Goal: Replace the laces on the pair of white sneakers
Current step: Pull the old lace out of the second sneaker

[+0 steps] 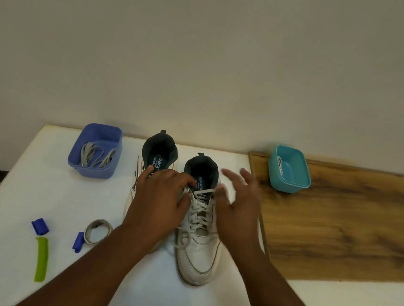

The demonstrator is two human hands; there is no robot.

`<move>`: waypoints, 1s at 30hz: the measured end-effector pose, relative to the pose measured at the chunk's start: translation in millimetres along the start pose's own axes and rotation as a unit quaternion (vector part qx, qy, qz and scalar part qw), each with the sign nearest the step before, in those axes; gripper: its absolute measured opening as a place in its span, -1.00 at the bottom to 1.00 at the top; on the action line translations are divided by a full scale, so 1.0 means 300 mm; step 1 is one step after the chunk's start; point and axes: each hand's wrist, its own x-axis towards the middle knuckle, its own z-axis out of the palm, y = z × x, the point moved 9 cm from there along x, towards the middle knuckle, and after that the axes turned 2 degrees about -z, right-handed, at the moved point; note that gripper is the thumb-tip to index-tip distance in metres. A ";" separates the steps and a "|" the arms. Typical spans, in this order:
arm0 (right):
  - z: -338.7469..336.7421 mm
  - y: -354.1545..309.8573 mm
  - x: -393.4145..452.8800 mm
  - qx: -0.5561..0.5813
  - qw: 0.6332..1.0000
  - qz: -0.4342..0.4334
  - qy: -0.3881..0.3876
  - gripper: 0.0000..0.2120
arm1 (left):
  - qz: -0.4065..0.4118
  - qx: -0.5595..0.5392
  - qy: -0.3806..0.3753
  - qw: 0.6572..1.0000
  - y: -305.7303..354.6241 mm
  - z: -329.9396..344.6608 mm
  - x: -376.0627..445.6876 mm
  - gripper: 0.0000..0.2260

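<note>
- A pair of white leather sneakers with dark linings stands side by side near the middle of the white table (pixel 43 186), toes toward the person.
- The right-hand sneaker (pixel 197 254) carries a white lace (pixel 200 210) crossed up its eyelets; the left-hand sneaker (pixel 156 153) is largely hidden behind the left hand.
- The left hand (pixel 160 198) lies over the gap between the shoes, its fingertips pinching the lace at the top of the right-hand sneaker's tongue.
- The right hand (pixel 237 206) hovers beside that shoe's outer side, fingers spread and straight, blurred; it holds nothing.
- A coiled grey lace (pixel 98 230) lies just left of the shoes, a blue band (pixel 78 242) touching it.
- Farther left lie a blue clip (pixel 40 226) and a green strip (pixel 42 259).
- A purple plastic tub (pixel 95 150) holding grey laces (pixel 96 156) sits at the back left.
- A teal plastic tub (pixel 289 169) rests on the wooden board (pixel 349 230) at the right.
</note>
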 end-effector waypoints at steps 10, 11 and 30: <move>0.015 -0.029 -0.010 -0.122 0.992 -0.026 -0.019 -0.87 | 0.002 0.014 -0.032 0.999 -0.003 0.016 0.000 -0.75; 0.003 -0.024 -0.011 -0.118 0.993 -0.020 -0.001 -0.87 | 0.002 0.011 -0.030 0.999 -0.003 0.018 0.002 -0.75; 0.026 -0.044 -0.001 -0.006 0.997 -0.073 -0.035 -0.69 | 0.008 0.040 -0.046 0.998 0.023 0.055 -0.018 -0.69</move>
